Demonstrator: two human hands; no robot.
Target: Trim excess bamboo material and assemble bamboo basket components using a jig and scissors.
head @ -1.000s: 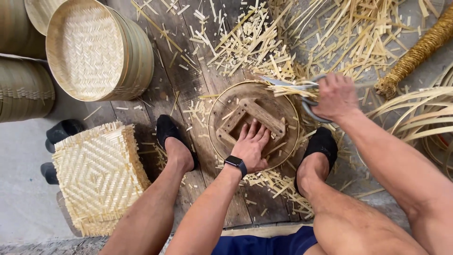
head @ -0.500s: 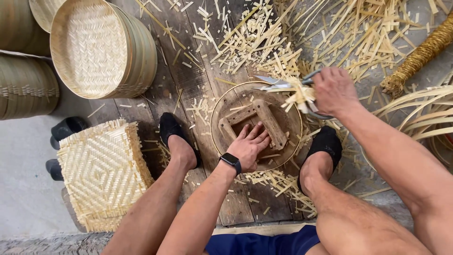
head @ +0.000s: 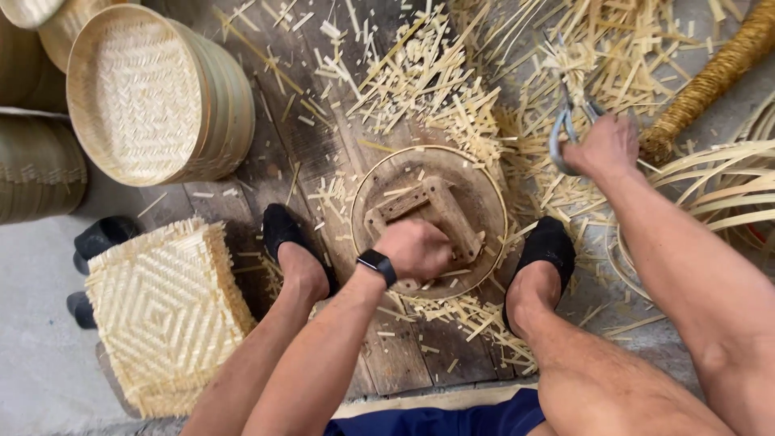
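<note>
Looking down from the head camera, the person sat with both feet in black shoes either side of a round wooden form (head: 476, 194) lying on a dark plank floor (head: 282, 137). A thin bamboo hoop (head: 359, 198) ran around the form's edge. The left hand (head: 416, 249), wearing a black wrist band (head: 377, 266), was curled into a closed fist around the wooden crosspiece (head: 442, 211) at the middle of the form, fingers wrapped tight. The right hand (head: 601, 145) was held out beyond the form's far right edge, fingers closed through the grey metal handles of a pair of shears (head: 563, 133); how far the blades stood apart could not be told, as bamboo offcuts (head: 420, 73) covered them. Offcuts lay thick over the floor beyond and around the form. A stack of square woven mats (head: 161, 303) sat beside the left foot. A round woven basket tray (head: 149, 97) lay tilted at the upper left. Loose bamboo strips (head: 718, 186) curved near the right forearm.
</note>
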